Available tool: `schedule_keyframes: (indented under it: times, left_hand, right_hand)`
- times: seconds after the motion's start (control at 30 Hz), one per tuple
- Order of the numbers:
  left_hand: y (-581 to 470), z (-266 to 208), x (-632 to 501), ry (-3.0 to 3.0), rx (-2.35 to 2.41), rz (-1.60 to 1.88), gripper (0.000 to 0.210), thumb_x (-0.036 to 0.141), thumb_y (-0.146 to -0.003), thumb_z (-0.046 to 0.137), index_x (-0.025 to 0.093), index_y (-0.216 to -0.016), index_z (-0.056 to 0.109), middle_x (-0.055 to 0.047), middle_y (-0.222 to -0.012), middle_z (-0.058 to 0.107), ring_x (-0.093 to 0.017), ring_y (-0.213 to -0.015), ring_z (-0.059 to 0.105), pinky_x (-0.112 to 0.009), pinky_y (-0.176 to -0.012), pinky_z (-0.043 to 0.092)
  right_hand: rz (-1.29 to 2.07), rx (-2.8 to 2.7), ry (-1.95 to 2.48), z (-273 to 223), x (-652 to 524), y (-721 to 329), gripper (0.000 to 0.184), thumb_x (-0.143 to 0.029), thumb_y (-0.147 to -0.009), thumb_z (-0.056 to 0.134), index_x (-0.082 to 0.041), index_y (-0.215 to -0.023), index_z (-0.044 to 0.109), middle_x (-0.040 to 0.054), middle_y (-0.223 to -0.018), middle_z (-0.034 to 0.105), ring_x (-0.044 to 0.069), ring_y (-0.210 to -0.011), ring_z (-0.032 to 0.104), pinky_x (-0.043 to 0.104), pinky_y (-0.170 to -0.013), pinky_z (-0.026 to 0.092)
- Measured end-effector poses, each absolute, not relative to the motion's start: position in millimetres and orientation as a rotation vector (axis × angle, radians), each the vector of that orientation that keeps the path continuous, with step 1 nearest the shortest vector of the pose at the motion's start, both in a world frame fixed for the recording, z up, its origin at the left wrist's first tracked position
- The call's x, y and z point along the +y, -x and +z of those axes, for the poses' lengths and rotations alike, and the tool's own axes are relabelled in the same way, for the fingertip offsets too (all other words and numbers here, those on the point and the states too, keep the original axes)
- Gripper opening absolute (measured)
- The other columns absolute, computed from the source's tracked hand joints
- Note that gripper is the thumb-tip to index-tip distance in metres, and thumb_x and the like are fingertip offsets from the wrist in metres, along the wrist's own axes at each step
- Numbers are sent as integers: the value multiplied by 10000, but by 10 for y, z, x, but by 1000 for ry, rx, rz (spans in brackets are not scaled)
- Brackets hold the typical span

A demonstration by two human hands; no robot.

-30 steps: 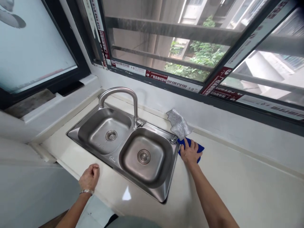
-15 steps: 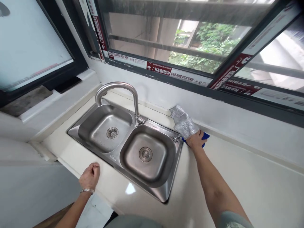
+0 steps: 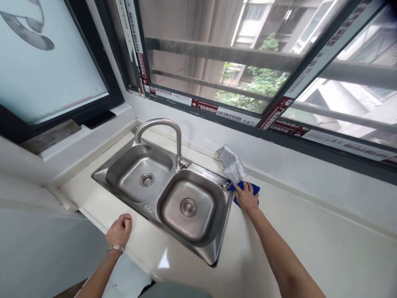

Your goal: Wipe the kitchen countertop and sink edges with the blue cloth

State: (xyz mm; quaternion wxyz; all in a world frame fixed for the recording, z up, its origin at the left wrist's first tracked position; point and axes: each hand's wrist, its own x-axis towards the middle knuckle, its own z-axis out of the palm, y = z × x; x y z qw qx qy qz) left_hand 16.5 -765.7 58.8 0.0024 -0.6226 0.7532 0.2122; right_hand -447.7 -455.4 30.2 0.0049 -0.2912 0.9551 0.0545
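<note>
While pressing flat, fingers spread, on small blue cloth (image 3: 254, 189), R hand (image 3: 247, 197) sitting just right of steel double sink's rim (image 3: 230, 203); L hand (image 3: 119, 230) resting fisted, empty, on countertop (image 3: 310, 244) well apart.

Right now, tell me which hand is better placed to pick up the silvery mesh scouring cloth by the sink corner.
Right. The right hand presses the blue cloth on the pale countertop, right beside the silvery mesh scouring cloth. The left hand rests as a fist across the double steel sink.
</note>
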Motion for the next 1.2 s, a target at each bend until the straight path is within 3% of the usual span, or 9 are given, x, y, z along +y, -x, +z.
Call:
schedule_keyframes:
  times: [0.33,0.6,0.83,1.2]
  left_hand:
    - [-172,581,-7648,1963,2436,653,308,347,-960,406,252,-1033,690,-46,-841,671,-222,-772,595,-276,-625,344]
    - [-181,516,-7666,1981,2436,601,287,337,-958,432,256,-1026,698,-38,-817,669,-209,-749,592,-265,-606,335]
    - [-175,563,-7650,1983,2400,632,293,360,-969,412,262,-1029,682,-35,-825,669,-210,-733,584,-268,-612,335]
    - [-147,593,-7653,1992,2361,621,301,366,-972,399,267,-1049,673,-34,-870,676,-217,-765,585,-274,-636,343]
  right_hand:
    - [282,3054,919,295,-4623,4196,475,-320,-965,378,-267,-1417,515,217,-1463,404,401,-1333,322,653,-867,434]
    - [270,3014,965,314,-4626,4423,471,-361,-960,377,-329,-1403,533,159,-1507,371,383,-1340,288,633,-889,436]
    - [222,2985,1204,336,-4543,4649,408,-369,-993,333,-300,-1240,650,126,-1484,421,329,-1360,289,539,-916,443]
    - [146,3068,1083,342,-4609,4562,410,-346,-959,392,-299,-1296,622,129,-1488,429,348,-1341,305,541,-928,420]
